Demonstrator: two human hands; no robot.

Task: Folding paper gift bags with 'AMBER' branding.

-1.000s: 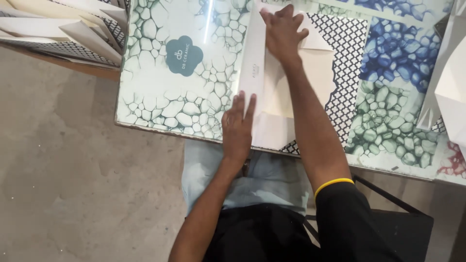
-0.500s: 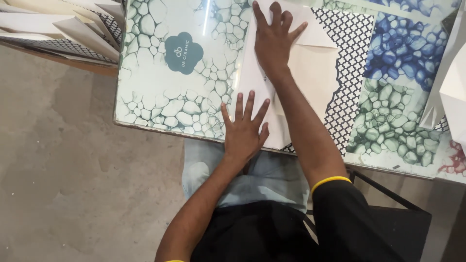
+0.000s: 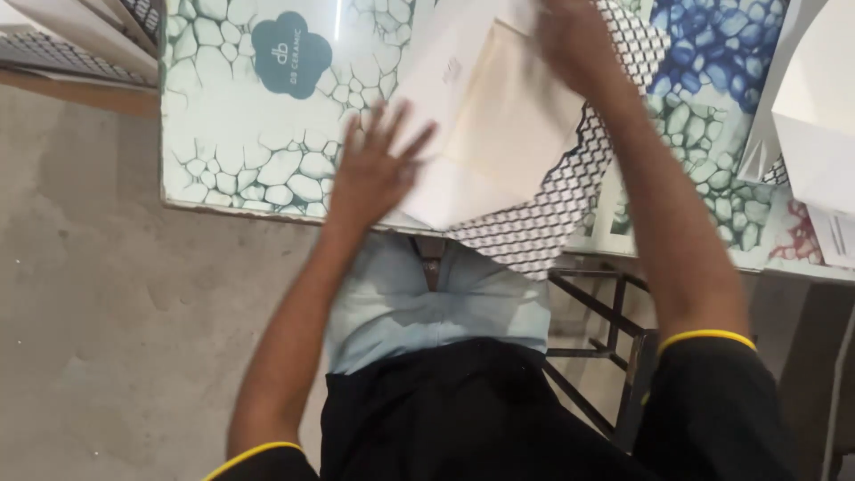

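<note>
Both hands have shifted — the white folded sheet (image 3: 481, 134) now sits skewed over the table's (image 3: 232, 169) near edge. Left hand (image 3: 374, 169) presses flat, fingers spread, gripping nothing; right hand (image 3: 574, 44) is blurred — its hold can't be told.

A folded paper sheet (image 3: 499, 134) lies on the counter (image 3: 240, 169), resting on a patterned sheet (image 3: 543, 223) whose near corner overhangs the counter's front edge. The left hand (image 3: 374, 169) lies flat on the folded sheet's near-left part; the right hand (image 3: 579, 44) rests on its far-right part. A stack of sheets (image 3: 80, 44) lies at far left, a white box (image 3: 819, 116) at far right.
</note>
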